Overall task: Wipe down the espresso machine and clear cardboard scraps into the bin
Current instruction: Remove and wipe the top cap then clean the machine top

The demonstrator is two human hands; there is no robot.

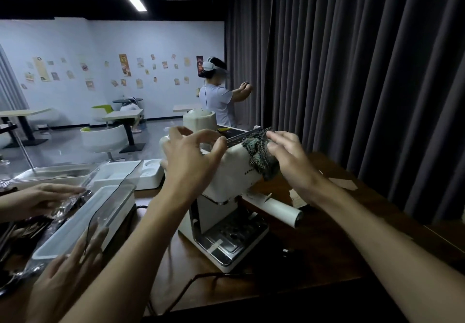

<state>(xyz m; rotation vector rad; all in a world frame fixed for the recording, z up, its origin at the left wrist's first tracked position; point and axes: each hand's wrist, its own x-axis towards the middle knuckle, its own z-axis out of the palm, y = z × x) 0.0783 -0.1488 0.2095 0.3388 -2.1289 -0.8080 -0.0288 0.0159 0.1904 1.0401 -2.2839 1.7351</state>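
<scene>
I have my left hand (191,151) on top of the espresso machine (226,179), fingers bent and spread over its upper left corner, holding it; my right hand (289,156) lies flat against the machine's upper right side, fingers nearly straight, pressing a dark mottled cloth (261,156) onto the white casing; the cloth hangs bunched from just under the top grille. The machine stands on the dark wooden worktop (327,260), its metal drip tray (234,237) facing me; a white roll (284,209) lies just beside its right flank. Cardboard scraps (343,183) lie on the worktop behind that, near the grey curtain (352,71). At my left, another person's hands (42,199) reach over a white tray with a clear lid (83,219).
</scene>
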